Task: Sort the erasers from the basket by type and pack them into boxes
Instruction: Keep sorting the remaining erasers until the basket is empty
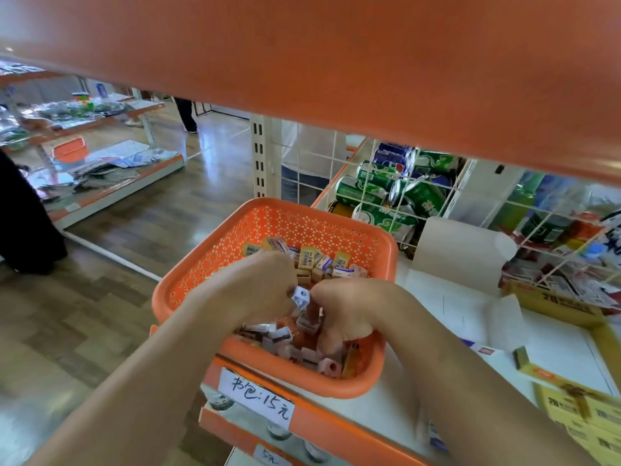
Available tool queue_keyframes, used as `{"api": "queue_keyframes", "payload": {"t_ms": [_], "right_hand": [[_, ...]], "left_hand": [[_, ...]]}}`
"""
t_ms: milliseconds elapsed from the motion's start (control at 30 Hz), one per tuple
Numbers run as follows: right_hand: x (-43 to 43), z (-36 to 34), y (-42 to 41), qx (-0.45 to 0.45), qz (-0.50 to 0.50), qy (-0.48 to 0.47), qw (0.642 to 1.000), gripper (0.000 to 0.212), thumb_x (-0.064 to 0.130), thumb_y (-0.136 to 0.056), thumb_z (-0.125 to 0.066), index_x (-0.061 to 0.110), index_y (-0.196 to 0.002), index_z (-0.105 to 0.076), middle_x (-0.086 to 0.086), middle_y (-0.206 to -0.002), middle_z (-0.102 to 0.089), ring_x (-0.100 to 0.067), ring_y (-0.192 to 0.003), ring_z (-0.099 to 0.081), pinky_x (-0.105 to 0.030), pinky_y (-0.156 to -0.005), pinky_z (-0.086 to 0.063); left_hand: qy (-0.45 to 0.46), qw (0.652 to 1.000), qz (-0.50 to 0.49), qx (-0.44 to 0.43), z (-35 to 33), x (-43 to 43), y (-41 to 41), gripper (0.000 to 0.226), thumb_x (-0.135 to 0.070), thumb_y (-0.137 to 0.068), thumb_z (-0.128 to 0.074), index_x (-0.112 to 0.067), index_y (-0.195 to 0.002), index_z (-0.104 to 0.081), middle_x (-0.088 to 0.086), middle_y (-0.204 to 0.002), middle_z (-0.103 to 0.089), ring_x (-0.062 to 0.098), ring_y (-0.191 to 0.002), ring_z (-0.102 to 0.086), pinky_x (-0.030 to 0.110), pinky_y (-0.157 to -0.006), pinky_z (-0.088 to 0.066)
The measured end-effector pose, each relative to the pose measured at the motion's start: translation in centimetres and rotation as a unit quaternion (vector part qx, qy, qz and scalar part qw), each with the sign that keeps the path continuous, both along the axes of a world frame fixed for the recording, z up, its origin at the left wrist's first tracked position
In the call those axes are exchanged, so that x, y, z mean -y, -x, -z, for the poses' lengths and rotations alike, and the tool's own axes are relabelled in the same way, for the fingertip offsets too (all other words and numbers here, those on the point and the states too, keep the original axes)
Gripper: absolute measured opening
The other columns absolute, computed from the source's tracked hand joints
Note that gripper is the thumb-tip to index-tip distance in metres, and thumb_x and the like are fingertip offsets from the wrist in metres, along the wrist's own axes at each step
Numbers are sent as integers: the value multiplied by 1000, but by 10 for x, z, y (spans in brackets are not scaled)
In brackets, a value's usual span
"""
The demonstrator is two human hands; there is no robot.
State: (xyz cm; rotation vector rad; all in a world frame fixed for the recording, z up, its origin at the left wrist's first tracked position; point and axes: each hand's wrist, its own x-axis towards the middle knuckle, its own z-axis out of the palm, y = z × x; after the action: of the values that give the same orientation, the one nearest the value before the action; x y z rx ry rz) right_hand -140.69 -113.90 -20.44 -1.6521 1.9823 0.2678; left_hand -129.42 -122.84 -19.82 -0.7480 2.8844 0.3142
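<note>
Both hands in orange basket (268,213) at shelf (336,428) edge: left hand (255,290) pinches white-purple eraser (300,297), right hand (342,314) curled into eraser pile (316,264), grip unclear; open white box (463,250) just right of it.

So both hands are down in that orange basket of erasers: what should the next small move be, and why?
Probably lift the left hand with the white-and-purple eraser it pinches and carry it right to the open white box. That eraser is already clear of the pile in the orange basket, and the box's flaps stand open beside it.
</note>
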Motion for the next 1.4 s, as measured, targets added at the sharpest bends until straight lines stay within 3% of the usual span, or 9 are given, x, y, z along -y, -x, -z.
{"api": "queue_keyframes", "payload": {"t_ms": [200, 333, 533, 600, 667, 767, 967, 1133, 1400], "right_hand": [[-8, -9, 3, 80, 61, 124, 987, 19, 16, -73, -77, 19, -82, -61, 1, -82, -62, -16, -74, -59, -28, -61, -48], [-47, -20, 21, 163, 189, 303, 920, 18, 23, -74, -79, 23, -82, -63, 9, -80, -63, -6, -71, -59, -26, -61, -49], [-145, -10, 47, 240, 329, 418, 812, 18, 13, -72, -80, 24, -76, -67, 14, -69, -67, -1, -61, -60, -16, -59, -47], [-180, -3, 56, 246, 364, 440, 783, 20, 12, -71, -82, 23, -72, -65, 11, -60, -61, -3, -54, -51, -16, -54, -41], [-214, 3, 63, 238, 392, 448, 767, 20, 16, -70, -84, 21, -70, -64, -5, -60, -57, -10, -54, -49, -27, -53, -42], [-267, 10, 74, 238, 442, 458, 734, 18, 12, -73, -82, 20, -70, -66, -23, -66, -56, -17, -54, -53, -35, -54, -47], [-365, 19, 93, 203, 510, 475, 688, 18, 8, -90, -62, 1, -73, -63, -7, -52, -54, -17, -47, -49, -24, -50, -41], [-413, 29, 109, 185, 554, 475, 658, 26, 17, -92, -60, 8, -67, -60, -6, -43, -52, -17, -37, -44, -20, -41, -36], [-460, 51, 129, 189, 585, 398, 681, 20, 4, -82, -72, 11, -63, -68, -4, -56, -65, -17, -50, -63, -29, -53, -52]], "left_hand": [[-93, 975, -49, -194, -4, 2, -13, 43, -32, -80, -75, -9, -52, -52, -8, -46, -43, 8, -41, -35, 17, -41, -31], [-122, 943, -72, -301, -7, -12, -9, 53, -47, -79, -67, -2, -58, -50, -8, -45, -40, 5, -39, -31, 19, -43, -28], [-178, 895, 12, -409, -17, -73, 39, 49, -17, -72, -78, -16, -48, -35, -10, -40, -32, 5, -38, -30, 12, -41, -30], [-238, 883, 58, -399, -16, -97, 59, 43, -28, -70, -78, -14, -57, -40, -4, -45, -42, 14, -42, -46, 30, -47, -51], [-271, 883, 104, -369, -12, -127, 79, 37, -46, -69, -71, -20, -70, -45, 4, -56, -55, 31, -55, -59, 45, -51, -53], [-290, 886, 151, -328, 0, -178, 106, 32, -44, -78, -68, -27, -84, -42, 5, -64, -64, 23, -57, -60, 40, -54, -47], [-323, 887, 200, -261, 21, -266, 146, 19, -43, -81, -70, -38, -86, -52, -9, -73, -65, 6, -59, -56, 29, -53, -42], [-305, 895, 210, -246, 37, -321, 167, 23, -32, -80, -74, -42, -80, -54, -21, -80, -56, -2, -78, -57, 11, -66, -40], [-244, 926, 203, -205, 59, -366, 176, 20, -44, -83, -68, -46, -98, -55, -22, -96, -43, -4, -87, -45, 2, -74, -30]]}}
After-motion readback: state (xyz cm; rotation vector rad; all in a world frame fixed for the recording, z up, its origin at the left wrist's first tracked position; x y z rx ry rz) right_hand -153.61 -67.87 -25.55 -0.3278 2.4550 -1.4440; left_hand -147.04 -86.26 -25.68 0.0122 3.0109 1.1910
